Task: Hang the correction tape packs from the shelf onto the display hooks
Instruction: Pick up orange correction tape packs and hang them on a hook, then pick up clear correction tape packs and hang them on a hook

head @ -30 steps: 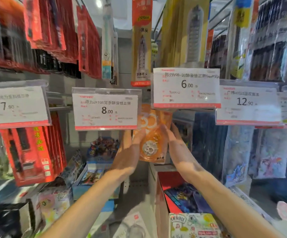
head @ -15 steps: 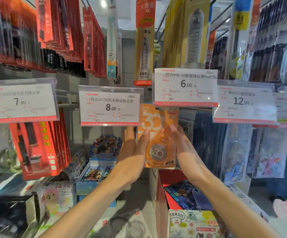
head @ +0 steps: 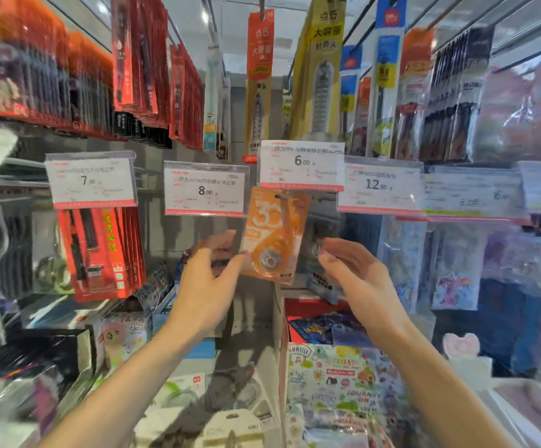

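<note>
An orange correction tape pack (head: 274, 236) hangs tilted from a display hook (head: 282, 196) just under the 6.00 price tag (head: 302, 164). My left hand (head: 206, 289) is below and left of the pack with fingers spread; its thumb tip is at the pack's lower left edge, and motion blur hides whether it touches. My right hand (head: 358, 274) is off to the right of the pack, apart from it, with fingers loosely curled and nothing in them.
More price tags, 8.00 (head: 205, 189) and 12.90 (head: 379, 185), stick out on either side. Red packs (head: 101, 253) hang at the left and clear sleeves (head: 450, 263) at the right. Boxes of stationery (head: 337, 379) fill the shelf below my arms.
The pack rose between both hands to the hook under the 6.00 tag. Now it hangs there, and both hands have drawn back from it, the right one moving off to the right.
</note>
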`<state>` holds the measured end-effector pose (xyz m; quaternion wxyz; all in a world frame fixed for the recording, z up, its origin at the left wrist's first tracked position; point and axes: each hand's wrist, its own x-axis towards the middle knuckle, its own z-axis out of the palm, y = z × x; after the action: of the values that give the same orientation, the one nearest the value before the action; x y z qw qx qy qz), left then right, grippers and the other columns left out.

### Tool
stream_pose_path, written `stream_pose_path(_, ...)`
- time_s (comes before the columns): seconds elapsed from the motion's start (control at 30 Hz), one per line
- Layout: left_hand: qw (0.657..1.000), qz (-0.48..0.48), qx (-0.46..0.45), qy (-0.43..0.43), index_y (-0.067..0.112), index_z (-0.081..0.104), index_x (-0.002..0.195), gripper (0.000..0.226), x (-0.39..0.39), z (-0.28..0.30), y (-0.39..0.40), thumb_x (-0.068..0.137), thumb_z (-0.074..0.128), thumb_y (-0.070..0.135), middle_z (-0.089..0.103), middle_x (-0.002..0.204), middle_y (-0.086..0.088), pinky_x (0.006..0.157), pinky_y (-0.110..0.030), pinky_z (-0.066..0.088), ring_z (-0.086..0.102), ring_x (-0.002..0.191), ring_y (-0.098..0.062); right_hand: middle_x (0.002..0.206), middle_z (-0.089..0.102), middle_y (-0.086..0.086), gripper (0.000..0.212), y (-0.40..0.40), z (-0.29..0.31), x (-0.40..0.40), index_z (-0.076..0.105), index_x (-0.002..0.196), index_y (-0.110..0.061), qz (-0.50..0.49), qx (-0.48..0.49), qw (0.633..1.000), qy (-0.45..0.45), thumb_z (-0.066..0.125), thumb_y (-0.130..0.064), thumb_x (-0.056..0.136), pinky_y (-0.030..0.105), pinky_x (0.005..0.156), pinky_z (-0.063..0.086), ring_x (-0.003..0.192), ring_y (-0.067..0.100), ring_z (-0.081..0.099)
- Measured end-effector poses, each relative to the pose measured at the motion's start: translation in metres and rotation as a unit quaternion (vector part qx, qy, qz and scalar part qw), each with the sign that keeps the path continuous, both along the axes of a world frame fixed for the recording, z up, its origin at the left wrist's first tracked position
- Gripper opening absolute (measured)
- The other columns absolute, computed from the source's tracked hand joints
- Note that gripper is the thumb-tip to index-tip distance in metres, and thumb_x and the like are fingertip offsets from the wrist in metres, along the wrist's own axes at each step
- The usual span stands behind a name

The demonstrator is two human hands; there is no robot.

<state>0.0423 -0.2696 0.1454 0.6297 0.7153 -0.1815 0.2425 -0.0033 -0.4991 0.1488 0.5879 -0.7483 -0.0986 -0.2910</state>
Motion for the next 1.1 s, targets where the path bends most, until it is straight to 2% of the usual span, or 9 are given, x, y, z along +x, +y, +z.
stream_pose_path(0.07,1.0,0.009,-0.019,-0.002,0.033,0.066,0.113,0.018,-0.018,-0.004,0.005,0.096,0.069,0.027,0.072,0.109,0.01,0.087,-0.039,0.056,0.068,0.097,-0.002,0.105,0.078,-0.022,0.013,-0.004,-0.006,-0.017,0.074,0.108,-0.038,0.002,0.027,1.0,0.001,0.07,-0.04,0.096,0.009,0.075,0.056,0.099,-0.004,0.073)
stream_pose_path(0.13,1.0,0.005,-0.023,-0.001,0.033,0.066,0.108,0.014,-0.038,-0.011,0.008,0.097,0.068,0.024,0.071,0.104,0.008,0.086,-0.043,0.057,0.068,0.098,-0.014,0.098,0.082,-0.007,0.007,-0.002,-0.014,-0.035,0.078,0.097,-0.035,0.034,0.068,0.997,0.012,0.071,-0.033,0.097,0.016,0.074,0.06,0.089,0.008,0.078)
stream_pose_path(0.2,1.0,-0.008,-0.024,0.003,0.031,0.067,0.107,0.013,-0.058,-0.02,0.009,0.099,0.067,0.022,0.072,0.104,0.0,0.077,-0.036,0.058,0.07,0.092,-0.022,0.092,0.082,0.003,0.012,0.003,-0.023,-0.052,0.078,0.092,-0.035,0.055,0.09,0.994,0.019,0.07,-0.027,0.097,0.022,0.071,0.062,0.078,0.014,0.077)
stream_pose_path(0.3,0.999,-0.014,-0.044,0.012,0.026,0.069,0.105,0.012,-0.085,-0.036,0.013,0.098,0.067,0.016,0.075,0.098,-0.01,0.068,-0.026,0.057,0.071,0.085,-0.028,0.087,0.08,0.007,0.013,0.013,-0.037,-0.075,0.078,0.094,-0.027,0.076,0.111,0.99,0.027,0.068,-0.02,0.099,0.023,0.066,0.06,0.07,0.016,0.073)
stream_pose_path(0.43,0.998,-0.017,-0.059,0.019,0.022,0.07,0.104,0.009,-0.117,-0.059,0.029,0.097,0.067,0.016,0.078,0.091,-0.002,0.067,-0.027,0.058,0.072,0.078,-0.019,0.082,0.077,0.006,0.009,0.03,-0.059,-0.098,0.075,0.102,-0.014,0.101,0.132,0.984,0.058,0.068,-0.018,0.099,0.025,0.062,0.059,0.067,0.016,0.069)
stream_pose_path(0.63,0.992,-0.035,-0.121,0.032,0.014,0.069,0.105,0.018,-0.135,-0.088,0.055,0.089,0.067,0.022,0.076,0.082,-0.002,0.063,-0.028,0.056,0.068,0.069,-0.019,0.081,0.076,0.005,0.009,0.064,-0.087,-0.119,0.075,0.101,-0.014,0.115,0.154,0.976,0.102,0.066,-0.015,0.099,0.023,0.06,0.056,0.066,0.016,0.066)
stream_pose_path(0.83,0.987,-0.04,-0.145,0.063,0.028,0.073,0.098,0.015,-0.125,-0.109,0.117,0.084,0.072,0.033,0.078,0.086,-0.005,0.07,-0.032,0.056,0.072,0.078,-0.02,0.077,0.075,0.006,0.015,0.115,-0.106,-0.12,0.073,0.099,-0.008,0.078,0.17,0.977,0.105,0.068,-0.019,0.091,0.02,0.057,0.055,0.063,0.015,0.066)
stream_pose_path(0.93,0.986,-0.055,-0.141,0.075,0.028,0.073,0.097,0.011,-0.115,-0.117,0.156,0.089,0.073,0.022,0.078,0.084,-0.004,0.063,-0.022,0.057,0.072,0.071,-0.013,0.075,0.076,0.006,0.008,0.146,-0.115,-0.116,0.075,0.096,-0.012,0.045,0.174,0.979,0.098,0.068,-0.014,0.094,0.02,0.057,0.056,0.061,0.014,0.066)
stream_pose_path(1.1,0.98,-0.057,-0.138,0.133,0.014,0.069,0.104,0.011,-0.099,-0.138,0.209,0.097,0.064,0.006,0.079,0.08,-0.003,0.059,-0.018,0.056,0.069,0.063,-0.01,0.075,0.076,0.01,0.008,0.188,-0.135,-0.109,0.074,0.099,-0.006,-0.027,0.143,0.982,0.118,0.067,-0.008,0.097,0.016,0.058,0.055,0.061,0.012,0.065)
